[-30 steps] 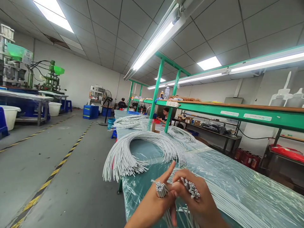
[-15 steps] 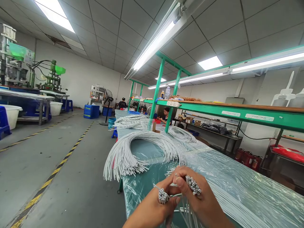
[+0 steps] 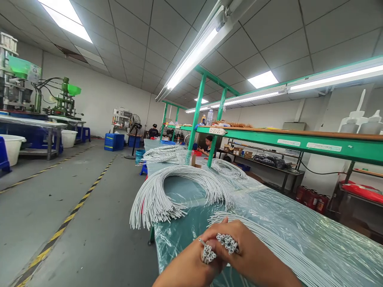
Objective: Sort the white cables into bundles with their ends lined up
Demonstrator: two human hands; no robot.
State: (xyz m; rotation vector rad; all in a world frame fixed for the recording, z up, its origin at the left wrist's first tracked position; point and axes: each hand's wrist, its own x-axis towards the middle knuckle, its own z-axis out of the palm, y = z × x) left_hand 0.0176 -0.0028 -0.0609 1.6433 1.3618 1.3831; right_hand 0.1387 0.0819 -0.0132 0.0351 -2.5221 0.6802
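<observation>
My left hand (image 3: 191, 261) is closed round a bundle of thin white-grey tubes (image 3: 208, 254), whose hollow cut ends poke up above the fist. One tube in it leans away from the others. Pressed close against it, my right hand (image 3: 242, 249) grips a second bundle of the same tubes (image 3: 228, 243), ends also showing. The fingertips between the two hands are partly hidden. Below the hands, the tubes' lengths are mostly out of sight. Just beyond lies a large curved pile of white tubes (image 3: 155, 195), and a straight row of tubes (image 3: 275, 241) runs to the right.
A plastic-covered table (image 3: 299, 215) stretches ahead and right. Further coils of tubes (image 3: 229, 169) lie near a green shelf frame (image 3: 199, 107). A person (image 3: 206, 147) sits behind it. At left are a floor with a striped line (image 3: 80, 203), a fan (image 3: 135, 127) and blue crates (image 3: 114, 141).
My hands have drawn closer together and dropped slightly. The right-hand bundle has shifted left, towards the left-hand one. The piles on the table have not moved.
</observation>
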